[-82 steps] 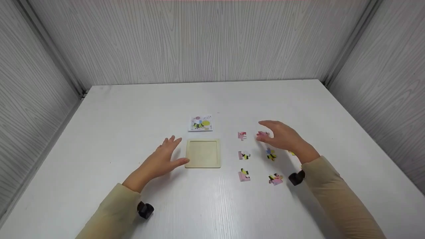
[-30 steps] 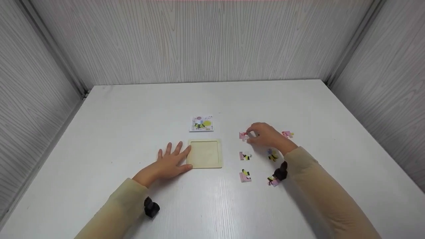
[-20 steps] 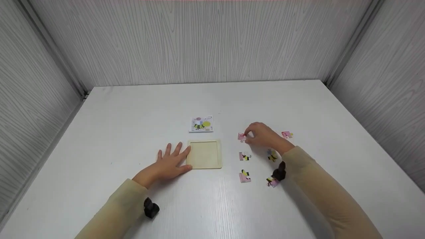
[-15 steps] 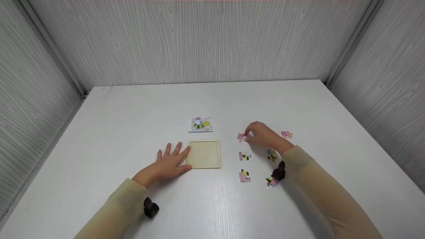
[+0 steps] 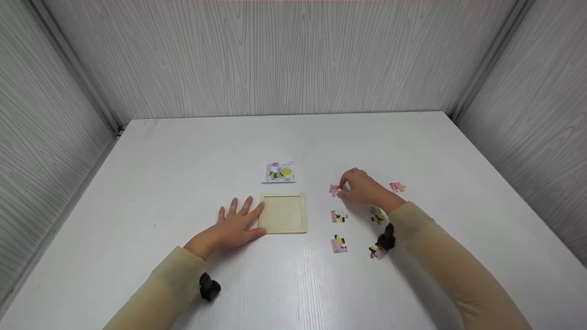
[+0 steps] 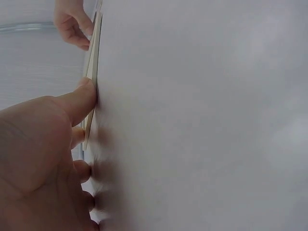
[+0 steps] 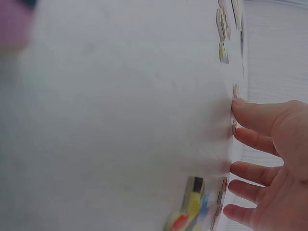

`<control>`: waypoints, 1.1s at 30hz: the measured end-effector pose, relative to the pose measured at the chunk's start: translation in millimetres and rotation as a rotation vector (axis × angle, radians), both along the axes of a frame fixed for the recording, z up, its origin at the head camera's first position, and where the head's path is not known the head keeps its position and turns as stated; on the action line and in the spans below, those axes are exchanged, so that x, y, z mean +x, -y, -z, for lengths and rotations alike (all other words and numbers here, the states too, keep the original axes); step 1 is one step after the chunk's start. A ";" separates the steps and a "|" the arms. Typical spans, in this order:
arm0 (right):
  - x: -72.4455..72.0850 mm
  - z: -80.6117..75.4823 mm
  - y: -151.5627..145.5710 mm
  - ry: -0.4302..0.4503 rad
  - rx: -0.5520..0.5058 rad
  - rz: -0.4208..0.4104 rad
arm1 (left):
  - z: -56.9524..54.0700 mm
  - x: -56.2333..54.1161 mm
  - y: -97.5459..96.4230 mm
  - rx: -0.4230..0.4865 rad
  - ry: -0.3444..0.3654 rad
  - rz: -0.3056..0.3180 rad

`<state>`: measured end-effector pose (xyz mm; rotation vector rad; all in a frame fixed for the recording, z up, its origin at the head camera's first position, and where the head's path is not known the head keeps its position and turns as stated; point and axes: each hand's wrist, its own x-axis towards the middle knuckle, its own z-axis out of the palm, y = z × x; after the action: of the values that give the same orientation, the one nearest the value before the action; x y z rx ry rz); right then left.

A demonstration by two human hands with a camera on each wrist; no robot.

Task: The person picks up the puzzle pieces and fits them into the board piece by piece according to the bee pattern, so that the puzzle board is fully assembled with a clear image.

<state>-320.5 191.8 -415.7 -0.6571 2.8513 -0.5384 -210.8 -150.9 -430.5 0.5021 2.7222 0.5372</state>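
Note:
My left hand (image 5: pixel 231 228) rests with spread fingers at the left side of a shallow square wooden tray (image 5: pixel 304 215). In the left wrist view, the thumb (image 6: pixel 83 98) touches the tray's edge. My right hand (image 5: pixel 365 189) pinches the right side of a pink puzzle piece (image 5: pixel 334 189) between thumb and forefinger, low at the tabletop. From the right wrist, this hand (image 7: pixel 274 154) shows the thumb and forefinger at a thin piece, the other fingers apart. Below lie a pink, black and white piece (image 5: pixel 339 217) and a pink, black and yellow piece (image 5: pixel 339 245).
Behind the tray lies a square bee picture (image 5: pixel 279 172). A pink and yellow piece (image 5: pixel 397 186) sits right of my right hand; a blue and yellow piece (image 5: pixel 376 214) and a pink and black piece (image 5: pixel 377 251) lie near the wrist. Walls enclose the white table (image 5: pixel 183 151).
My left hand has come down from hovering to rest at the tray. My right hand moved left to the pink piece, now pinches it and has shifted it slightly.

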 end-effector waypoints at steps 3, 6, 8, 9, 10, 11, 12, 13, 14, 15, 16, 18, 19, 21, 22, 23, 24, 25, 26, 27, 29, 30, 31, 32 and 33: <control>0.4 -0.5 -2.5 -0.011 -0.002 -0.004 | -0.1 0.1 -0.5 0.002 0.000 0.000; 0.0 -2.6 -5.2 -0.042 -0.006 -0.025 | -0.9 0.5 -0.6 0.006 -0.001 0.003; 0.0 -4.5 -6.6 -0.058 -0.014 -0.040 | -1.7 1.0 -0.1 0.005 -0.004 0.006; 0.1 -5.8 -6.7 -0.056 -0.021 -0.041 | -2.0 1.3 0.3 0.005 -0.004 0.007; 0.4 -7.0 -6.8 -0.054 -0.030 -0.046 | -2.2 1.5 0.7 0.003 -0.004 0.007; 0.7 -8.1 -6.6 -0.050 -0.039 -0.049 | -2.6 1.8 1.1 0.002 -0.004 0.008; 1.2 -9.0 -6.0 -0.040 -0.049 -0.044 | -3.0 2.1 1.5 0.001 -0.003 0.007; 1.9 -10.0 -5.2 -0.028 -0.062 -0.038 | -3.3 2.3 1.7 0.003 -0.002 0.009; 2.7 -10.8 -4.2 -0.019 -0.073 -0.034 | -3.5 2.5 1.9 0.005 -0.001 0.010; 3.4 -11.1 -3.0 -0.017 -0.082 -0.037 | -3.4 2.4 2.0 0.004 0.000 0.011; 4.0 -11.1 -1.8 -0.018 -0.091 -0.039 | -3.4 2.4 1.8 0.002 0.001 0.011; 5.6 -11.3 0.7 -0.022 -0.103 -0.045 | -3.2 2.4 1.4 0.005 0.001 0.014; 6.7 -11.7 2.0 -0.023 -0.112 -0.048 | -3.1 2.4 1.2 0.005 0.001 0.015; 8.3 -12.5 5.0 -0.021 -0.122 -0.048 | -2.4 1.9 1.3 0.003 0.001 0.013; 9.2 -13.3 6.5 -0.017 -0.126 -0.047 | -2.0 1.8 1.5 0.004 0.000 0.011; 10.1 -14.1 8.1 -0.013 -0.130 -0.048 | -1.5 1.6 1.7 0.004 0.000 0.008; 10.7 -14.7 9.6 -0.013 -0.136 -0.054 | -0.9 1.4 1.9 0.002 0.000 0.006; 11.7 -15.5 11.0 -0.013 -0.141 -0.060 | -0.3 1.0 2.1 0.001 0.001 0.002; 12.2 -15.9 12.3 -0.015 -0.145 -0.067 | 0.3 0.7 2.1 0.000 0.000 -0.001; 12.6 -16.2 13.4 -0.019 -0.151 -0.076 | 0.8 0.5 1.8 0.000 -0.001 -0.005; 13.2 -15.9 15.3 -0.025 -0.161 -0.087 | 1.4 0.5 0.7 0.000 -0.002 -0.010; 13.7 -15.8 16.3 -0.026 -0.167 -0.088 | 1.5 0.6 0.2 0.001 -0.004 -0.012; 14.1 -15.5 17.4 -0.024 -0.171 -0.085 | 1.7 0.7 -0.4 0.003 -0.006 -0.013; 14.3 -15.2 18.8 -0.024 -0.172 -0.080 | 1.8 1.1 -0.9 0.005 -0.010 -0.014; 14.6 -15.0 20.2 -0.024 -0.174 -0.078 | 2.0 1.6 -1.4 0.007 -0.011 -0.014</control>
<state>-305.8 171.5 -400.8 -0.8040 2.8087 -0.7776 -209.2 -149.5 -432.5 0.4901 2.7374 0.5495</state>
